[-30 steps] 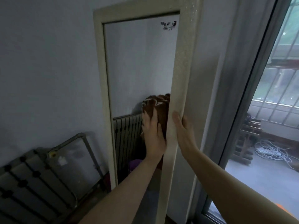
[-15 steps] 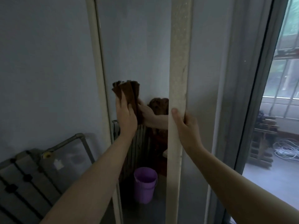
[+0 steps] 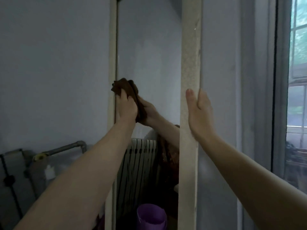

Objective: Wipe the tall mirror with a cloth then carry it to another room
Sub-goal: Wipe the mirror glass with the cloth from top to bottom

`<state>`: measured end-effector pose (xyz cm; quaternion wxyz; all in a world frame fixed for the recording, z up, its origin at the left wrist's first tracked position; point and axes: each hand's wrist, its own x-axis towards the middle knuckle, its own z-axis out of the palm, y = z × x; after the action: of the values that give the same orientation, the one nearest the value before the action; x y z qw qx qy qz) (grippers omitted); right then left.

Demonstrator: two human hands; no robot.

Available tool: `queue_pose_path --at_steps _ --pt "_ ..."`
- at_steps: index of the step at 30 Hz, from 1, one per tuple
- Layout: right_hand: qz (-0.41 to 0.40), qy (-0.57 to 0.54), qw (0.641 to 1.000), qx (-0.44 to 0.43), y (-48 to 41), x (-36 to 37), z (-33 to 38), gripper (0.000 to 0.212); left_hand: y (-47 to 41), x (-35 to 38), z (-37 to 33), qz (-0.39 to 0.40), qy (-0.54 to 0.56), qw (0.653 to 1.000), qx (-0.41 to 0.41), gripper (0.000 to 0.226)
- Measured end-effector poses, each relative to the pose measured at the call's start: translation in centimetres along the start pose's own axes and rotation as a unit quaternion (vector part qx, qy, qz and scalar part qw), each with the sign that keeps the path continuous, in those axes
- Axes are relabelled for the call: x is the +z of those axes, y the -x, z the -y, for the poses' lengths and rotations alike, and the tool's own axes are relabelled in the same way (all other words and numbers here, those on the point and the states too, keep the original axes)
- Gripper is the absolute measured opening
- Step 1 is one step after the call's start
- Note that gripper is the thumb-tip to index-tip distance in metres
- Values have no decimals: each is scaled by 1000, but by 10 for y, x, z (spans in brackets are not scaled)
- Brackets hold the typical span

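Mirror [image 3: 149, 55] glass stands upright ahead of me, its long axis vertical, the pale frame running out of view top and bottom, leaning at or against the grey wall [image 3: 53, 55] beside the window [image 3: 297, 80]. My left hand [image 3: 127, 108] presses a brown cloth [image 3: 123, 87] against the glass hard by the left frame rail [image 3: 112, 47], fingers curled and bunched over the cloth so it is pinched between palm and pane. My right hand [image 3: 198, 110] wraps the right frame rail [image 3: 190, 63] at about the same height, thumb laid flat on the front face, the other fingers gone round the back edge (I cannot see how tightly they close).

What the next stroke turns on, as I judge it: unwiped glass lies above and to the right of the cloth, so the left hand, the only one on the pane, has to sweep along the tall axis while the right braces the frame against that push. Wiping looks only partly done; carrying has not begun.

Reflected low in the glass are a white radiator [image 3: 141, 160] and a purple bucket [image 3: 151, 216]; whether it holds anything I cannot tell.
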<state>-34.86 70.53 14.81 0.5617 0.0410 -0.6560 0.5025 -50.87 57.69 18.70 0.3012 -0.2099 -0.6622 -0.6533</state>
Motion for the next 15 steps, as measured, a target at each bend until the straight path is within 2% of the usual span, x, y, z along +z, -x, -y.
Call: queue_pose_path --at_steps 4,6,8,11,15 --pt "-3 13 1000 -15 -5 1 -4 34 39 21 -36 84 21 990 110 62" --pt "10 1 1000 -12 -3 -2 -7 36 62 35 -55 120 28 978 166 55" --pt "24 -4 1000 -4 6 -5 -13 39 85 48 -67 124 0 967 221 50" --pt "25 4 1000 15 18 -7 -15 44 103 50 -69 102 -23 960 258 53" --pt "24 28 999 26 18 -6 -8 45 86 25 -49 157 -55 940 299 54"
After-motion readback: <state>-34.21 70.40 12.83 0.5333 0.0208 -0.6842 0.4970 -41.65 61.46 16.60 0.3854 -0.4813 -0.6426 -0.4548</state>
